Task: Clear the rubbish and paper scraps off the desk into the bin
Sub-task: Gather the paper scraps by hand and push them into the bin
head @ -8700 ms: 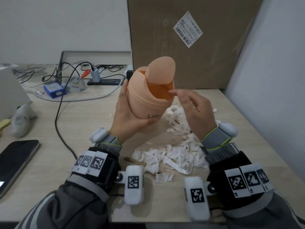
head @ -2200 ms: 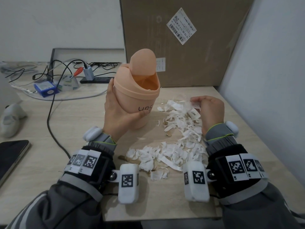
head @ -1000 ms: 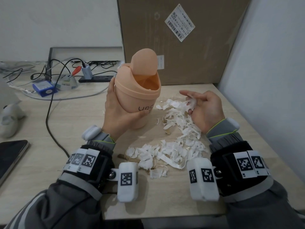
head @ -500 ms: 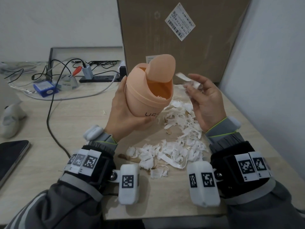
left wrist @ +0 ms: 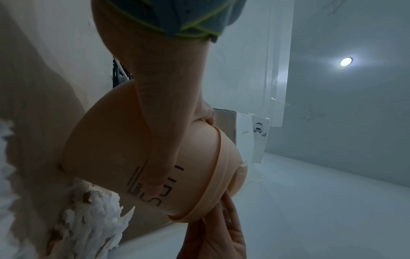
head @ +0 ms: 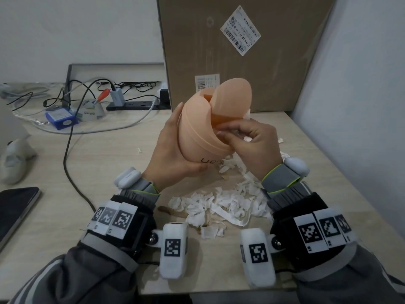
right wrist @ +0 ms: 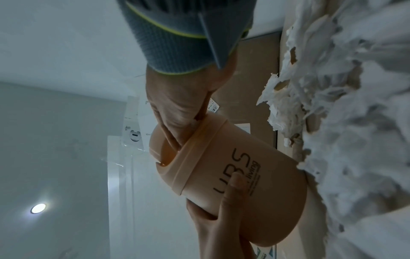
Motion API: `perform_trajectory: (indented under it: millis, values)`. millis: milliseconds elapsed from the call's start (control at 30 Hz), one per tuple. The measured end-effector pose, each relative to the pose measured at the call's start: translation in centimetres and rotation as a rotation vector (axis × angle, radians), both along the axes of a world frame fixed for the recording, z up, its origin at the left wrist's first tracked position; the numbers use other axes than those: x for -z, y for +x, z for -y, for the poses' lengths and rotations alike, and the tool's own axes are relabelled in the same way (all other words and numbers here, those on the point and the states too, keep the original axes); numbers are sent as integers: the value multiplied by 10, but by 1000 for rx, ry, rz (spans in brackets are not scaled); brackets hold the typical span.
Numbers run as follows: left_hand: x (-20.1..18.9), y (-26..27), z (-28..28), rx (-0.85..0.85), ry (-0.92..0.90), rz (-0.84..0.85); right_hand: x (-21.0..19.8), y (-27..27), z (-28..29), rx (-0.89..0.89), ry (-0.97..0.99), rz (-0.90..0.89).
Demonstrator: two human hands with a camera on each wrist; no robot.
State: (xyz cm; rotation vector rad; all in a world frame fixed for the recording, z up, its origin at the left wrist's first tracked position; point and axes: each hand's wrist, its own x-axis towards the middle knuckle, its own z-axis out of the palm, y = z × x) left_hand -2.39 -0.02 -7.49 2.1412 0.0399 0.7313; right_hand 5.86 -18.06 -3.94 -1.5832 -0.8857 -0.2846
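Observation:
My left hand (head: 173, 154) grips a peach desk bin (head: 197, 132) round its body and holds it above the desk, tilted to the right. Its swing lid (head: 232, 99) is tipped open. My right hand (head: 245, 139) is at the bin's opening, its fingertips pinching white paper scraps (head: 247, 114) at the rim. The right wrist view shows those fingers (right wrist: 177, 126) reaching into the bin (right wrist: 233, 175) and my left thumb (right wrist: 233, 191) across the printed lettering. A pile of torn paper scraps (head: 221, 205) lies on the desk below; in the left wrist view it (left wrist: 88, 219) sits under the bin (left wrist: 106, 140).
A tall cardboard box (head: 230, 51) stands behind the bin, with a wall (head: 355, 106) close on the right. A black cable (head: 68, 154) crosses the desk at left near a phone (head: 15, 211), a white device (head: 13, 159) and a blue box (head: 61, 120). A brown stick (head: 173, 212) lies by the pile.
My right hand took scraps from the pile, lifted them and has now brought them to the bin's opening. My left hand lifted the bin and tilted it toward the right hand.

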Motion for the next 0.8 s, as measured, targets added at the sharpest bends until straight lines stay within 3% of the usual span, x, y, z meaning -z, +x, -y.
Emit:
perform_trajectory:
  millis: [200, 333, 533, 800]
  values:
    - [2, 0, 0, 3, -9, -2, 1, 6, -1, 45, -154, 220]
    - [0, -1, 2, -18, -13, 19, 1, 4, -1, 38, -140, 205]
    - [2, 0, -2, -35, 12, 20, -3, 0, 0, 44, -23, 32]
    - [2, 1, -2, -32, -30, 17, 3, 5, -1, 103, -241, 214]
